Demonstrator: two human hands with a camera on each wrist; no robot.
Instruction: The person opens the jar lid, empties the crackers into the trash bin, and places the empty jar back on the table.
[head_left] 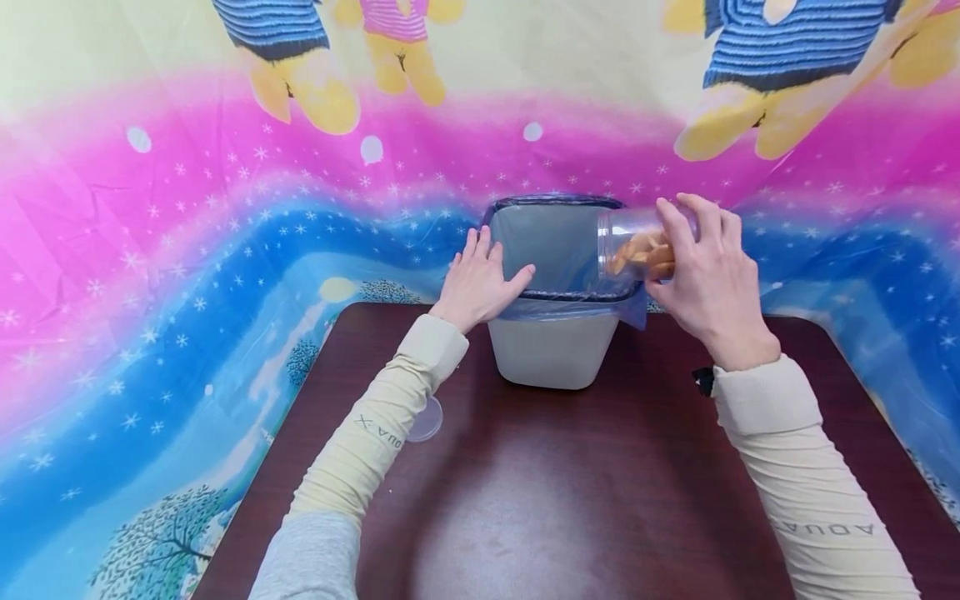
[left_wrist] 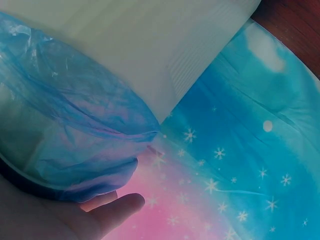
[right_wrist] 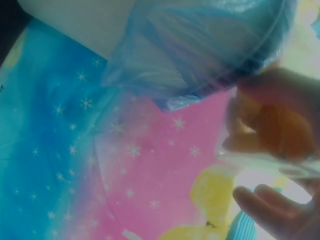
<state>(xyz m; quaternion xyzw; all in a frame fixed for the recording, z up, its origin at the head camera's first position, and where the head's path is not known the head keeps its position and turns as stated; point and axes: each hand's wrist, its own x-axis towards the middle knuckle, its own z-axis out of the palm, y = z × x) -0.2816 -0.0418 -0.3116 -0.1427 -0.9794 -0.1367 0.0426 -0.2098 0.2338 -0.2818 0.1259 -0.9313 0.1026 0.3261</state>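
Observation:
A light-coloured bin (head_left: 553, 354) stands near the table's far edge, with a translucent blue plastic bag (head_left: 566, 311) folded over its rim. On the bin's left rim rests my left hand (head_left: 477, 283), its fingers extended; the left wrist view shows fingers (left_wrist: 117, 212) just outside the bag. My right hand (head_left: 712, 275) grips a clear jar (head_left: 626, 220), tipped on its side with the mouth over the bin's right rim. Orange-brown pieces (head_left: 643, 252) lie inside the jar; their exact kind is unclear. The bottom of the bin's inside is hidden.
A round translucent lid (head_left: 427, 419) lies on the dark wooden table (head_left: 600, 483), partly behind my left forearm. Close behind the bin hangs a colourful printed cloth (head_left: 420, 158), which also runs down both sides of the table.

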